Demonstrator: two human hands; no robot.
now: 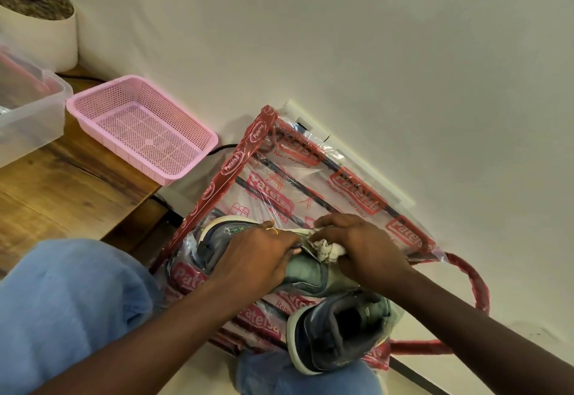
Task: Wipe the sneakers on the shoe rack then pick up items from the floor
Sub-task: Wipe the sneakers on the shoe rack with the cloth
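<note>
- Both hands were at work: the left hand (257, 258) gripped a grey-blue canvas sneaker with a white sole (310, 273), steadying it on the shoe rack wrapped in clear, red-printed plastic (230, 171). The right hand (360, 245) pinched a crumpled white cloth (330, 250) against its upper.
- A second matching sneaker (338, 329) lay on the rack, just nearer the person.
- Wiping looked like the step in hand; floor pick-up seemed not yet begun.
- The next move probably called for rubbing along the upper and sole edge with a firm hold, then the second sneaker.
</note>
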